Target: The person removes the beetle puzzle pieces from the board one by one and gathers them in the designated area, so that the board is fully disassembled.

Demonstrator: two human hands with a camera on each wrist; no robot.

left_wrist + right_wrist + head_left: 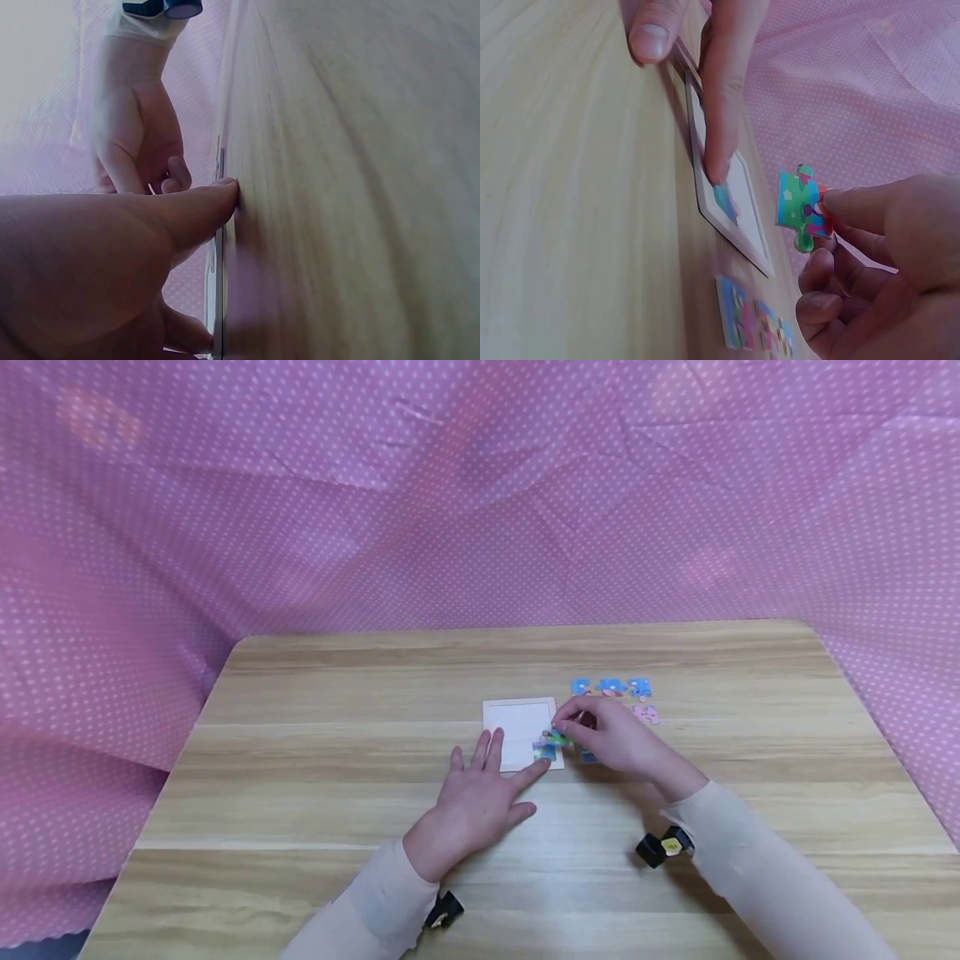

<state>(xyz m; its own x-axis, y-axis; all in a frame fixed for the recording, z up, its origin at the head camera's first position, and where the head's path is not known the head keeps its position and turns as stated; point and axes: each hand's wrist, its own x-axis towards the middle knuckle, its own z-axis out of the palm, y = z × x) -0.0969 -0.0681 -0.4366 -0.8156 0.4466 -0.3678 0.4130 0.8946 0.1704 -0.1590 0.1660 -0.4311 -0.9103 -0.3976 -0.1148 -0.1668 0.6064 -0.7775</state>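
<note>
A white puzzle tray (510,702) with a raised rim lies flat on the table. My left hand (472,806) rests over its near side with fingers spread. Its index fingertip presses a colourful puzzle piece (725,204) sitting in the tray's near right corner. Between thumb and index finger, my right hand (621,739) pinches another puzzle piece (799,208), green and blue with rounded tabs. In the right wrist view that piece is held up off the surface; in the head view it appears over the tray's right edge. The left wrist view hides both pieces.
Blue loose pieces (611,686) lie in a row right of the tray, with a pink piece (646,714) below them. More pieces (735,311) lie partly behind my right hand. A pink dotted cloth (480,527) hangs behind the wooden table (337,685).
</note>
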